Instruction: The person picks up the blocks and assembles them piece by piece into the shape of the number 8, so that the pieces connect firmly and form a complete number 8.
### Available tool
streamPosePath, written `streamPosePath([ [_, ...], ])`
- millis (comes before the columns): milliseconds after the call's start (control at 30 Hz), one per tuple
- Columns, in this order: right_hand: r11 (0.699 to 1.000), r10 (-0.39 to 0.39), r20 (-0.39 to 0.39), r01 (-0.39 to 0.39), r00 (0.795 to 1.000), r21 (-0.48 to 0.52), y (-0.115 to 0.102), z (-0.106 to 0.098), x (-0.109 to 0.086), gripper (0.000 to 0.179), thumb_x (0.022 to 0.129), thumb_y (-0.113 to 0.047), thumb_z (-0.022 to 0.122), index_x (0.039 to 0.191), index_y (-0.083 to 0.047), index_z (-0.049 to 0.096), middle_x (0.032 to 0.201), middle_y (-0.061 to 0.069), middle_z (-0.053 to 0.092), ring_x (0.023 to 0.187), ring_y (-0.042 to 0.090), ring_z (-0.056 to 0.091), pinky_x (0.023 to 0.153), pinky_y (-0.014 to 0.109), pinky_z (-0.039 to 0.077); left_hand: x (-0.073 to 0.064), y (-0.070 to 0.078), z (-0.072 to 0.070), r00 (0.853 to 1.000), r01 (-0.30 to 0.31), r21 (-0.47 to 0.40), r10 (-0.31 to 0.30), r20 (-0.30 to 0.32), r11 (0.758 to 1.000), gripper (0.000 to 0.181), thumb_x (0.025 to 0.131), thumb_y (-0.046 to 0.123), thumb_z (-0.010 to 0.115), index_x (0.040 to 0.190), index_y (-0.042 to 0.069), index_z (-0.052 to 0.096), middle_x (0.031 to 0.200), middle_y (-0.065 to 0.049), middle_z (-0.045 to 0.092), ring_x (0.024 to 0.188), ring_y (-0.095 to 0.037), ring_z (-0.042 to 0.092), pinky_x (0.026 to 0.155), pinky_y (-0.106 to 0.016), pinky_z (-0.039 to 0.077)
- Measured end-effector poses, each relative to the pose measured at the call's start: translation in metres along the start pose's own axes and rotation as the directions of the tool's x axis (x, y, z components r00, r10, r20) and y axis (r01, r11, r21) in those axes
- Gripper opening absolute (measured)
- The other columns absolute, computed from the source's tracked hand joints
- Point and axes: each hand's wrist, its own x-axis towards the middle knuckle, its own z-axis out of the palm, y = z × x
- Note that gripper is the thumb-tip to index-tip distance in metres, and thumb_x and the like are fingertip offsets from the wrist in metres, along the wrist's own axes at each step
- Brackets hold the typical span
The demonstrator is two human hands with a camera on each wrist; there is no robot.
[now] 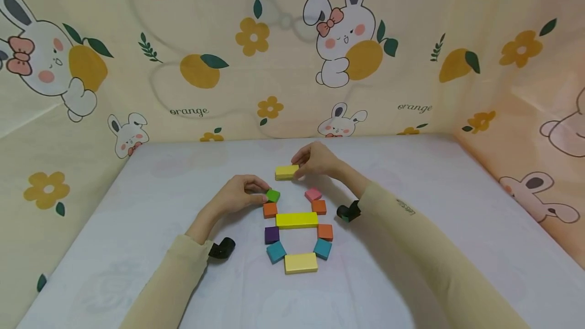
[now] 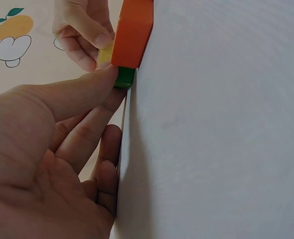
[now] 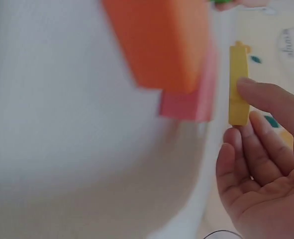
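Note:
Between thumb and fingertips my left hand (image 1: 239, 193) pinches a small green block (image 1: 273, 196), which the left wrist view shows partly hidden behind an orange block (image 2: 132, 32). At the far side, my right hand (image 1: 317, 159) grips the right end of a pale yellow block (image 1: 286, 172), thumb on its near side. Closer to me, an oval outline of blocks includes a pink block (image 1: 313, 194), orange blocks (image 1: 319, 207), a purple block (image 1: 271, 235), blue blocks (image 1: 276, 252) and a pale yellow block (image 1: 300, 263) at the near end. A long bright yellow block (image 1: 297, 220) spans its middle.
The blocks lie on a white table cover (image 1: 183, 288). Behind the table rises a cream cloth (image 1: 283, 75) printed with rabbits and oranges, continuing along both sides. Black wrist devices (image 1: 222, 248) stick out from both sleeves, low over the table.

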Motion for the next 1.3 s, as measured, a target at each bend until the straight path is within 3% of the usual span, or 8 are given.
streamPosePath([
  [300,0.995,0.013,-0.011,-0.012,1.0,0.1,-0.01,-0.004,-0.023,0.034,0.073,-0.005,0.087,0.104,-0.002,0.073,0.095,0.006,0.072,0.087,0.024,0.065,0.083,0.03,0.053,0.004,-0.001,-0.002,1.0,-0.008,0.005,0.008,-0.003,1.0,0.024,0.087,0.02,0.078,0.109,0.017,0.07,0.105,0.004,0.069,0.104,-0.021,0.06,0.104,-0.049,0.038],
  [633,0.994,0.064,-0.02,-0.062,0.998,0.094,-0.002,0.0,-0.036,0.031,0.072,-0.007,0.088,0.1,-0.007,0.075,0.094,0.005,0.072,0.086,0.025,0.062,0.08,0.03,0.053,0.001,-0.001,-0.004,1.0,-0.022,0.021,0.023,-0.008,1.0,0.024,0.087,0.02,0.078,0.11,0.016,0.07,0.107,0.003,0.07,0.104,-0.021,0.06,0.103,-0.049,0.038],
  [833,0.99,0.102,-0.022,-0.099,0.995,0.104,0.009,0.004,-0.041,0.031,0.073,-0.012,0.088,0.101,-0.01,0.075,0.095,0.004,0.071,0.087,0.026,0.059,0.079,0.03,0.052,0.002,-0.002,-0.001,1.0,-0.031,0.021,0.031,0.001,0.999,0.025,0.087,0.021,0.078,0.11,0.015,0.07,0.106,0.003,0.069,0.103,-0.02,0.061,0.103,-0.049,0.039],
  [967,0.99,0.088,-0.013,-0.086,0.996,0.11,0.014,0.007,-0.042,0.031,0.074,-0.011,0.087,0.103,-0.008,0.075,0.095,0.005,0.071,0.087,0.026,0.059,0.078,0.03,0.051,0.003,-0.003,0.0,0.999,-0.034,0.009,0.034,0.006,0.999,0.025,0.087,0.02,0.078,0.11,0.015,0.07,0.106,0.004,0.07,0.102,-0.02,0.061,0.103,-0.048,0.039],
  [1300,0.99,0.091,-0.021,-0.088,0.996,0.113,0.009,0.007,-0.041,0.031,0.073,-0.008,0.087,0.102,-0.006,0.075,0.093,0.008,0.07,0.085,0.025,0.057,0.075,0.028,0.05,0.001,-0.003,0.0,0.999,-0.038,0.016,0.038,0.0,0.999,0.025,0.087,0.02,0.078,0.11,0.015,0.07,0.106,0.003,0.07,0.103,-0.02,0.061,0.103,-0.049,0.039],
])
